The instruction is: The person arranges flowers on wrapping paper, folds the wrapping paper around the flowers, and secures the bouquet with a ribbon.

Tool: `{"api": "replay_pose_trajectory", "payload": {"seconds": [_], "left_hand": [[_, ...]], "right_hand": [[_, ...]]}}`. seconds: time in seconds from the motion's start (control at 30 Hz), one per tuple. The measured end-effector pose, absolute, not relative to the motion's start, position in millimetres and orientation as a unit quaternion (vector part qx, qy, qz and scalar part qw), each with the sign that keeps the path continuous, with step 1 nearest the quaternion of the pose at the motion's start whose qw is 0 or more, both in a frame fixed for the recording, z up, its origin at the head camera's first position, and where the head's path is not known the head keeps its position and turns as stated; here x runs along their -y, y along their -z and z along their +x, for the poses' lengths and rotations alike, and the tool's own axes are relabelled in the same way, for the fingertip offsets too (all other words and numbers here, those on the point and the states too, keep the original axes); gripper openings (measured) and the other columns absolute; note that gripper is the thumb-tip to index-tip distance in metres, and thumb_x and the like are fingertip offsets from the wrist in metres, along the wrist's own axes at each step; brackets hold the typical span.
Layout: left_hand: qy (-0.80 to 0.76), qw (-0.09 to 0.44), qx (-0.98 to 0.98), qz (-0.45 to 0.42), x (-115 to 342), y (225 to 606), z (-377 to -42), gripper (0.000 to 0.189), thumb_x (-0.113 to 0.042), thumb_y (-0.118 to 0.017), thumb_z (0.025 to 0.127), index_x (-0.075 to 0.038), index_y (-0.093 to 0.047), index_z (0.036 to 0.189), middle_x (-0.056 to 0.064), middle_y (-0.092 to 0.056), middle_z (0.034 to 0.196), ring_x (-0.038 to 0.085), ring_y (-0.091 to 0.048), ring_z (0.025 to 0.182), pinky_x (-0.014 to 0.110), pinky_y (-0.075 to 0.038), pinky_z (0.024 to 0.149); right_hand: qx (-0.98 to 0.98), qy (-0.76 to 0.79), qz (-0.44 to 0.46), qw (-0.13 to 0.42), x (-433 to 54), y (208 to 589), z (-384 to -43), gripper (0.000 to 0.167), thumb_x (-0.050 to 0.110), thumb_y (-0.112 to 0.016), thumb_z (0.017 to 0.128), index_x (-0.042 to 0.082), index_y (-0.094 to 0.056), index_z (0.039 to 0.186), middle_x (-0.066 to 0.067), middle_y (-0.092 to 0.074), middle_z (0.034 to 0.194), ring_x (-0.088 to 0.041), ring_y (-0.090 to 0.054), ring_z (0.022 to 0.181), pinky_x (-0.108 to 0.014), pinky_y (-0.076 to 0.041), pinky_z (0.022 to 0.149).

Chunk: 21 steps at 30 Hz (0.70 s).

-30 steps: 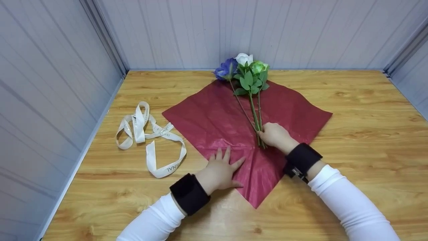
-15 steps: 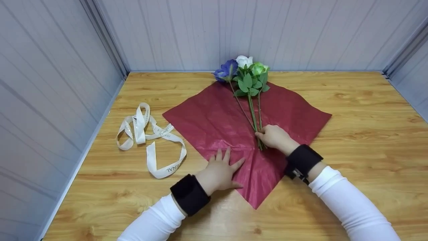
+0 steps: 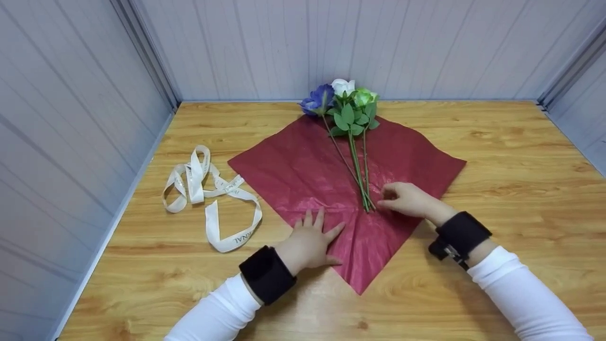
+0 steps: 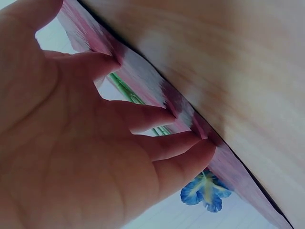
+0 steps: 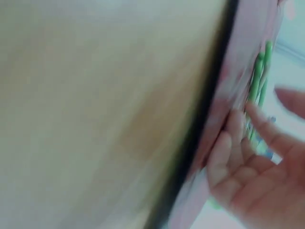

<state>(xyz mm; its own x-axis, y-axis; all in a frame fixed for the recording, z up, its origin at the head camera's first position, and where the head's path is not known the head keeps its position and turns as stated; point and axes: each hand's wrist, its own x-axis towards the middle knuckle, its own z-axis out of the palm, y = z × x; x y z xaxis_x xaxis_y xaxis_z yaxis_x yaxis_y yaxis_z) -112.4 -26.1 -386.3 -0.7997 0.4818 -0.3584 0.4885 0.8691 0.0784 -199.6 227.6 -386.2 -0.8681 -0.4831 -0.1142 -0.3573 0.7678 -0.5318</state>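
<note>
Three artificial flowers lie on a dark red sheet of wrapping paper (image 3: 293, 166): a blue flower (image 3: 318, 99), a white rose (image 3: 343, 87) and a green rose (image 3: 365, 97). Their green stems (image 3: 358, 166) cross near the lower ends, toward the front corner of the sheet. My left hand (image 3: 310, 242) rests with spread fingers on the sheet's lower left edge; its fingertips touch the paper in the left wrist view. Just right of the stem ends, my right hand (image 3: 408, 201) hovers low over the paper, fingers loosely bent and holding nothing.
A loosely looped white ribbon (image 3: 234, 241) with dark lettering lies left of the paper on the wooden table (image 3: 521, 199). Pale panel walls (image 3: 265, 47) stand at the back and both sides. Each wrist wears a black band (image 3: 464, 233).
My right hand has let go of the stems and moved a little right and toward me. The flowers stay lying on the paper. My left hand stays in place.
</note>
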Motion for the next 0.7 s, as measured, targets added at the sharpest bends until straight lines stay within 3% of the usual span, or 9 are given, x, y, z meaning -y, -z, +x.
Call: {"api": "replay_pose_trajectory", "payload": {"seconds": [0.07,0.23,0.37,0.57,0.7], "left_hand": [[0.007,0.188,-0.949,0.255,26,386,-113,0.079,-0.063,-0.053,0.084,-0.033,-0.023,0.151,0.023,-0.015,0.156,0.046,-0.018,0.140,0.054,-0.028,0.109],[0.006,0.189,-0.949,0.253,26,385,-112,0.079,-0.063,-0.053,0.085,-0.033,-0.023,0.151,0.023,-0.015,0.156,0.046,-0.018,0.141,0.054,-0.028,0.109],[0.004,0.185,-0.949,0.253,27,384,-111,0.078,-0.062,-0.055,0.084,-0.032,-0.025,0.150,0.023,-0.016,0.155,0.046,-0.020,0.140,0.054,-0.029,0.109],[-0.006,0.193,-0.946,0.262,29,384,-112,0.088,-0.065,-0.060,0.079,-0.031,-0.023,0.151,0.023,-0.015,0.156,0.046,-0.018,0.141,0.055,-0.026,0.110],[-0.021,0.217,-0.940,0.263,30,384,-114,0.104,-0.067,-0.069,0.070,-0.029,-0.017,0.152,0.023,-0.008,0.157,0.047,-0.011,0.142,0.056,-0.021,0.112]], "right_hand": [[-0.922,0.255,-0.267,0.115,-237,387,-196,0.022,0.023,-0.071,0.084,0.004,-0.063,0.092,-0.006,-0.060,0.083,-0.018,-0.054,0.079,-0.034,-0.044,0.073],[-0.901,0.238,-0.347,0.108,-255,389,-182,0.059,0.031,-0.083,0.070,0.004,-0.060,0.117,-0.011,-0.059,0.111,-0.026,-0.053,0.104,-0.044,-0.043,0.090],[-0.888,0.220,-0.391,0.100,-260,388,-170,0.078,0.032,-0.089,0.061,0.006,-0.055,0.127,-0.011,-0.057,0.125,-0.029,-0.051,0.116,-0.046,-0.041,0.097],[-0.888,0.163,-0.423,0.077,-253,387,-157,0.086,0.026,-0.087,0.057,0.011,-0.051,0.134,-0.021,-0.051,0.134,-0.039,-0.051,0.122,-0.052,-0.047,0.092],[-0.888,0.147,-0.431,0.059,-248,387,-156,0.082,0.023,-0.084,0.060,0.010,-0.052,0.134,-0.017,-0.055,0.131,-0.034,-0.055,0.117,-0.048,-0.048,0.092]]}}
